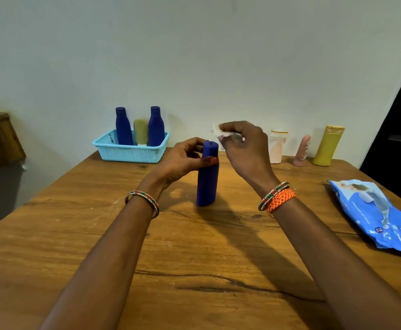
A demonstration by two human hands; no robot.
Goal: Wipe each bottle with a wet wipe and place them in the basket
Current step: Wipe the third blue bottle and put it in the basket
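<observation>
Blue bottle [207, 177]: upright on the table [99, 234], mid-table, well short of the basket [130, 153].
Left hand [183, 160]: I pinch the bottle's upper part, thumb across its front.
Right hand [242, 144]: fingers closed on the wet wipe [217, 129], raised just beside the cap, apparently not touching it.
Method: I judge best to keep the left-hand pinch firm, wipe downward from the cap, and turn the bottle to cover every side.
Queue: three bottles [302, 148] wait against the wall.

Blue bottle [207, 177] upright mid-table; three bottles upright in basket [130, 153].
</observation>
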